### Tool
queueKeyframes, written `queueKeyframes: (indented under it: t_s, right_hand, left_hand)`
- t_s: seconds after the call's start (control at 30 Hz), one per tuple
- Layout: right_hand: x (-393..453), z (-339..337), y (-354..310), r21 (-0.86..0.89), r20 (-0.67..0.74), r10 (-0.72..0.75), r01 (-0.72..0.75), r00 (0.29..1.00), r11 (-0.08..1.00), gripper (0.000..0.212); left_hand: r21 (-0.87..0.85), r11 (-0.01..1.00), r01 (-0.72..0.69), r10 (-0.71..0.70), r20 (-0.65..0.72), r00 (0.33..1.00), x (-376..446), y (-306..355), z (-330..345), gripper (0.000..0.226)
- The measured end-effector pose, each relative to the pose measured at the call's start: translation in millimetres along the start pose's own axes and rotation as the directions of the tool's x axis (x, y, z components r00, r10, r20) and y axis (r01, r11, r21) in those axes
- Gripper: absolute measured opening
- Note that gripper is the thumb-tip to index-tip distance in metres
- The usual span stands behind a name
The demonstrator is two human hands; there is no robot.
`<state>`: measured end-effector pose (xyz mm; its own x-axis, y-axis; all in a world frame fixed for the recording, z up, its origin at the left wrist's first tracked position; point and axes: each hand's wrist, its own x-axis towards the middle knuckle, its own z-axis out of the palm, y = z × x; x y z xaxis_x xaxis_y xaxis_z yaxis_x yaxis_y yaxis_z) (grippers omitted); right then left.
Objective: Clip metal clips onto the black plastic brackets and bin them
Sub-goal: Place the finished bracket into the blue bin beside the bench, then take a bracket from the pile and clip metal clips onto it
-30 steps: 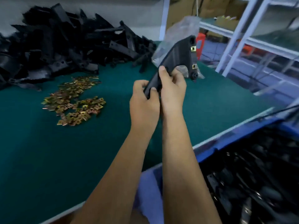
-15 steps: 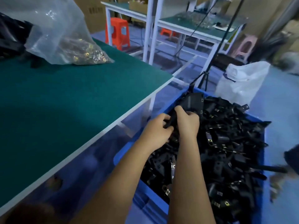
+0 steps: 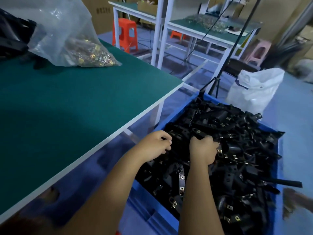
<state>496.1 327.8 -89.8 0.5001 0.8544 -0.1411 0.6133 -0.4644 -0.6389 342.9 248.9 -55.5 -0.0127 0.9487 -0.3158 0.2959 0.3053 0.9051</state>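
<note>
Bracket [image 3: 198, 134]: your right hand [image 3: 203, 150] is gripping it, fingers curled, lowering it into the bin [image 3: 152, 216] for release. Left hand [image 3: 152, 145]: hovering beside, fingers loosely curled, holding nothing.

right hand [image 3: 203, 150] hides its grip on a bracket [image 3: 197, 133] — bin [image 3: 171, 216] cut off below.

both bare forearms reach forward and down, roughly side by side. the left hand [image 3: 155, 145] hangs a little apart from the right, its fingers loosely curled, with nothing plainly in them. the right hand [image 3: 204, 150] sits lower and farther forward, back of the hand up, its fingers curled under and gripping something dark.
</note>
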Motion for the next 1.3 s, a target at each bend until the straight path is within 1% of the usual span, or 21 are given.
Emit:
queueKeyframes:
  t_s: [0.07, 0.13, 0.23, 0.3, 0.37, 0.4, 0.5, 0.57, 0.63, 0.7, 0.77, 0.83, 0.87, 0.9, 0.97, 1.03, 1.07, 1.1, 1.17, 1.23, 1.3]
  right_hand:
    - [-21, 5, -23, 0.143, -0.075, -0.097, 0.106, 0.993, 0.984, 0.035]
    - [-44, 9, -58, 0.386, -0.081, -0.188, 0.205, 0.979, 0.9, 0.029]
    - [-91, 11, -125, 0.698, -0.121, -0.364, 0.339, 0.924, 0.631, 0.016]
    - [-134, 13, -167, 0.786, -0.182, -0.507, 0.435, 0.843, 0.44, 0.014]
    - [-182, 24, -202, 0.831, -0.166, -0.654, 0.461, 0.738, 0.31, 0.014]
    - [-207, 33, -216, 0.844, -0.12, -0.725, 0.454, 0.678, 0.285, 0.015]
    - [-281, 69, -245, 0.831, 0.097, -0.895, 0.459, 0.435, 0.314, 0.015]
    - [-322, 96, -254, 0.812, 0.233, -0.938, 0.48, 0.256, 0.333, 0.014]
    - [-354, 123, -258, 0.779, 0.326, -0.939, 0.53, 0.112, 0.334, 0.016]
    - [-375, 148, -259, 0.735, 0.384, -0.923, 0.597, 0.026, 0.323, 0.02]
    - [-381, 170, -260, 0.692, 0.427, -0.904, 0.651, -0.02, 0.312, 0.022]
    - [-379, 187, -264, 0.63, 0.462, -0.887, 0.708, -0.012, 0.318, 0.024]
    - [-377, 193, -269, 0.602, 0.473, -0.881, 0.728, 0.005, 0.327, 0.025]
    - [-375, 198, -274, 0.58, 0.47, -0.882, 0.745, 0.022, 0.328, 0.026]
    - [-369, 206, -286, 0.538, 0.418, -0.906, 0.786, 0.066, 0.305, 0.026]
    - [-358, 215, -300, 0.464, 0.33, -0.93, 0.83, 0.162, 0.309, 0.028]
    - [-350, 219, -308, 0.41, 0.291, -0.931, 0.851, 0.219, 0.328, 0.031]
    - [-341, 223, -315, 0.346, 0.271, -0.924, 0.868, 0.269, 0.355, 0.036]
    - [-324, 229, -329, 0.231, 0.329, -0.871, 0.863, 0.365, 0.449, 0.045]
    - [-315, 234, -340, 0.144, 0.454, -0.764, 0.808, 0.459, 0.571, 0.052]
    - [-313, 238, -348, 0.058, 0.54, -0.672, 0.774, 0.507, 0.63, 0.055]
  left_hand:
    - [-0.039, 0.998, -0.04, 0.038, -0.042, 0.998, -5, 8, -6, 0.014]
    - [-0.105, 0.985, -0.136, 0.125, -0.106, 0.986, -13, 23, -17, 0.019]
    - [-0.182, 0.923, -0.338, 0.275, -0.3, 0.914, -35, 46, -62, 0.024]
    - [-0.178, 0.888, -0.424, 0.299, -0.476, 0.827, -57, 50, -108, 0.028]
    - [-0.126, 0.875, -0.467, 0.28, -0.654, 0.703, -83, 42, -154, 0.028]
    - [-0.089, 0.876, -0.474, 0.266, -0.73, 0.629, -96, 35, -173, 0.028]
    - [-0.03, 0.884, -0.466, 0.183, -0.896, 0.405, -134, 2, -221, 0.027]
    - [-0.028, 0.911, -0.412, 0.093, -0.958, 0.271, -158, -26, -245, 0.026]
    - [-0.031, 0.938, -0.344, 0.02, -0.99, 0.143, -184, -54, -268, 0.023]
    - [-0.048, 0.961, -0.273, -0.051, -0.999, -0.005, -213, -80, -289, 0.022]
    - [-0.094, 0.968, -0.232, -0.127, -0.983, -0.132, -240, -99, -310, 0.023]
    - [-0.146, 0.97, -0.192, -0.188, -0.958, -0.218, -257, -115, -326, 0.022]
    - [-0.175, 0.971, -0.163, -0.211, -0.948, -0.24, -260, -121, -331, 0.021]
    - [-0.206, 0.97, -0.132, -0.233, -0.943, -0.237, -259, -126, -335, 0.019]
    - [-0.248, 0.969, -0.004, -0.245, -0.956, -0.158, -249, -134, -340, 0.021]
    - [-0.203, 0.959, 0.195, -0.197, -0.979, -0.051, -240, -139, -341, 0.025]
    - [-0.166, 0.948, 0.271, -0.166, -0.986, -0.022, -237, -140, -342, 0.026]
    - [-0.142, 0.932, 0.333, -0.146, -0.989, -0.012, -236, -142, -344, 0.026]
    - [-0.126, 0.884, 0.449, -0.131, -0.991, -0.019, -235, -144, -348, 0.025]
    - [-0.117, 0.836, 0.536, -0.142, -0.99, 0.004, -233, -144, -349, 0.028]
    - [-0.105, 0.82, 0.563, -0.147, -0.989, 0.03, -232, -144, -351, 0.03]
